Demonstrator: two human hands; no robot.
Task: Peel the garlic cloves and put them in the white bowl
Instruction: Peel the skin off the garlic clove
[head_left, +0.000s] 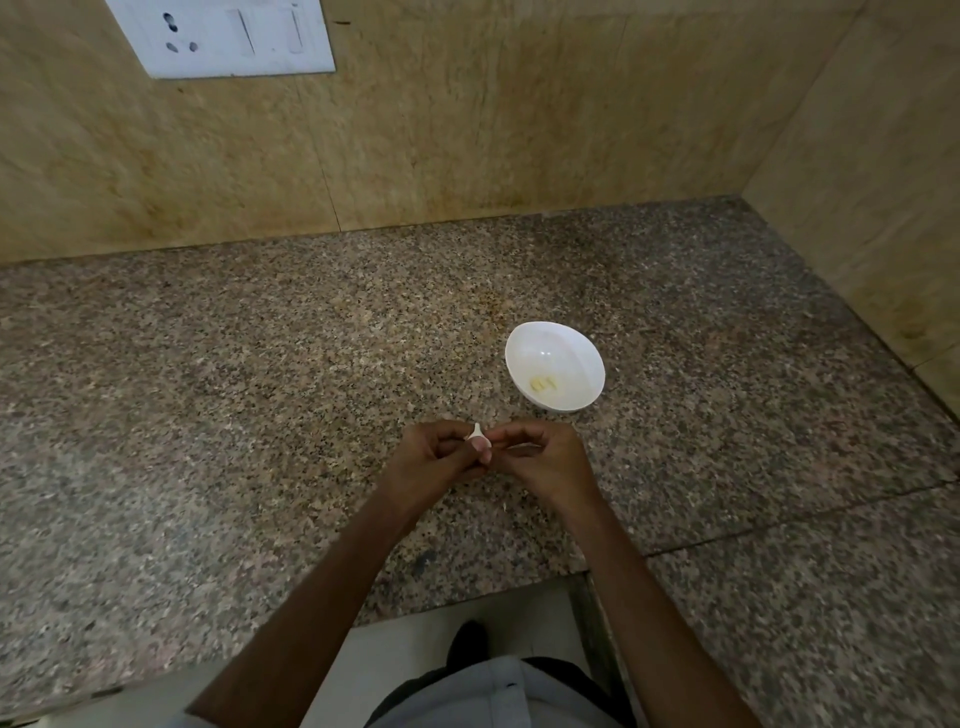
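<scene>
Left hand (434, 460) and right hand (548, 460) pinch one garlic clove (478, 437) between curled fingers (448, 429) (white bowl (574, 353) nearby).

A speckled brown-and-grey granite counter (234, 395) fills the middle of the view, running back to a tan stone wall (467, 130) and, on the right, to a side wall (872, 182) of the same stone. A thin seam (779, 522) crosses the counter's right part, and a rusty brown stain (491, 306) marks the surface near the back. A small dark smudge (423, 558) lies close to the front edge. High on the back wall at the left sits a white switch plate (223, 36) with socket holes and two rocker switches. Below the counter's front edge, pale floor (410, 639) shows.
</scene>
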